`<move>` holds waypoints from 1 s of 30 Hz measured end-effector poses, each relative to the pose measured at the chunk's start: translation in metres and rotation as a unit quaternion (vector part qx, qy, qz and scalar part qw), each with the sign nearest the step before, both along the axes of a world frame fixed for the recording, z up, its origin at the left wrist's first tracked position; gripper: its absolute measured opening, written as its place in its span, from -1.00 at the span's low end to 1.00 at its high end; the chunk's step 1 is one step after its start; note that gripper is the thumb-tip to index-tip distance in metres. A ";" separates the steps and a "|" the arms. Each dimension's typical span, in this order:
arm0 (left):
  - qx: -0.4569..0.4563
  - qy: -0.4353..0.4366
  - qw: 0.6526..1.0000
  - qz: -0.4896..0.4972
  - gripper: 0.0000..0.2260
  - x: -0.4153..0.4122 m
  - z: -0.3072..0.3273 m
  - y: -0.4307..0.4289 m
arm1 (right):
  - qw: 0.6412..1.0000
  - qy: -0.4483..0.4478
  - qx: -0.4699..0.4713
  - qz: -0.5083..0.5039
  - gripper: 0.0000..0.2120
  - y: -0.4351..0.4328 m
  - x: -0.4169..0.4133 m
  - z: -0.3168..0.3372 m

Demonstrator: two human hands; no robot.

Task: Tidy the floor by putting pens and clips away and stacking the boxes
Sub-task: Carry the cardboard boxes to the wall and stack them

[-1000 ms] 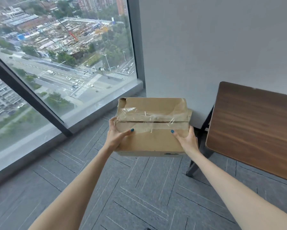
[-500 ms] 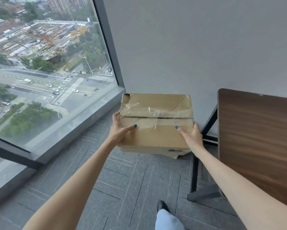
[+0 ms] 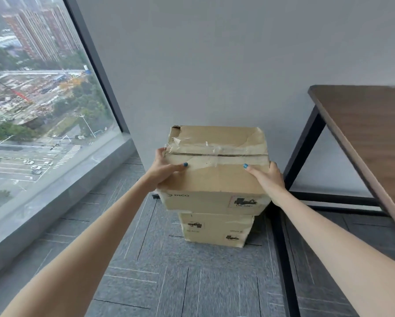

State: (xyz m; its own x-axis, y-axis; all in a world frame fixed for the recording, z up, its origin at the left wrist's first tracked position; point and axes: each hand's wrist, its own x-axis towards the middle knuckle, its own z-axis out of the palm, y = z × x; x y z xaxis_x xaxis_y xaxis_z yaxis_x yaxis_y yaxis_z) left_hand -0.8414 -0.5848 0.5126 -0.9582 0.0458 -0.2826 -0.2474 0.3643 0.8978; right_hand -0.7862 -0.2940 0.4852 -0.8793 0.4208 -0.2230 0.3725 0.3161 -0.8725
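1. The upper box (image 3: 214,179) is brown cardboard with clear tape across its closed top flaps and one crushed far-left corner. It is directly over the lower box (image 3: 216,228). From this view you cannot tell if it already rests on that box or is just above it.
2. The upper box looks wider than the lower box and overhangs it on the left and right.
3. Your left hand (image 3: 166,171) grips the left side of the upper box, with the thumb flat on the top and the fingers around the edge.
4. Your right hand (image 3: 268,179) grips the right side in the same way.
5. The lower box stands on the grey carpet floor (image 3: 192,282), close to the pale wall (image 3: 214,65).
6. A large window (image 3: 31,110) is at the left. A table (image 3: 363,124) with a dark wood top and black frame is at the right, near the boxes.
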 end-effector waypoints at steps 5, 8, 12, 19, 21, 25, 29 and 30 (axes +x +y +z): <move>-0.004 -0.005 1.000 -0.026 -0.20 -0.039 -0.064 0.014 | 1.000 -0.004 0.021 -0.009 -0.29 0.018 -0.024 -0.058; -0.014 -0.013 0.999 -0.027 -0.18 -0.060 -0.090 0.017 | 1.000 -0.011 0.021 -0.010 -0.31 0.025 -0.036 -0.087; -0.030 -0.022 0.999 -0.020 -0.26 -0.065 -0.120 0.015 | 0.998 -0.019 0.054 -0.005 -0.32 0.021 -0.043 -0.114; -0.042 0.018 0.999 -0.025 -0.06 -0.065 -0.136 0.006 | 0.988 -0.028 0.152 0.011 -0.07 0.014 -0.054 -0.115; -0.072 0.047 0.995 -0.054 -0.08 -0.062 -0.134 0.007 | 0.980 -0.014 0.196 0.032 -0.10 0.018 -0.052 -0.116; -0.181 0.084 0.970 -0.135 0.00 -0.057 -0.124 0.009 | 0.967 0.007 0.185 0.176 0.09 0.024 -0.045 -0.104; -0.266 0.127 0.931 -0.214 0.09 -0.052 -0.127 0.003 | 0.920 -0.047 0.257 0.293 0.19 0.025 -0.037 -0.097; -0.292 0.131 0.917 -0.237 0.08 -0.049 -0.128 0.002 | 0.910 -0.056 0.280 0.301 0.18 0.026 -0.035 -0.099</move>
